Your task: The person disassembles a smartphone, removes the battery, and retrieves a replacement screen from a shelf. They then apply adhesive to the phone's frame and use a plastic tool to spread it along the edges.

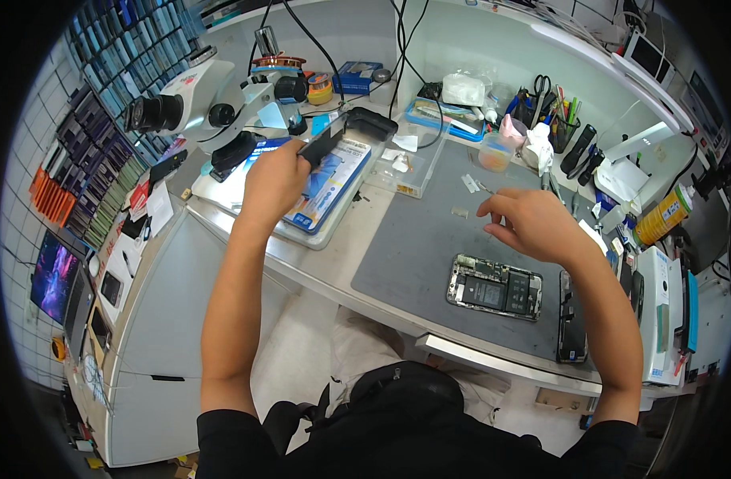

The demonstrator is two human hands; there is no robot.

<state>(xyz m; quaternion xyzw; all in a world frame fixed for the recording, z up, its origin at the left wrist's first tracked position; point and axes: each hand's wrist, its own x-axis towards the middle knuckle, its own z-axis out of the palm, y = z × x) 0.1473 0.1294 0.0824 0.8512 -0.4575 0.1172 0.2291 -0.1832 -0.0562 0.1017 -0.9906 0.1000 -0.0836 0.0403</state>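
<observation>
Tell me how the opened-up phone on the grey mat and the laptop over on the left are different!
The opened phone is much smaller than the laptop.
The phone lies flat on the grey mat, while the laptop's screen is raised.
The phone shows its insides, but the laptop shows a glowing purple and blue picture.
Both are electronic gadgets.

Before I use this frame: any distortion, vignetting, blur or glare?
Head view: bench edge bows, laptop skews near the rim, corners go black; opened phone looks fairly sharp, no obvious glare on it.
</observation>
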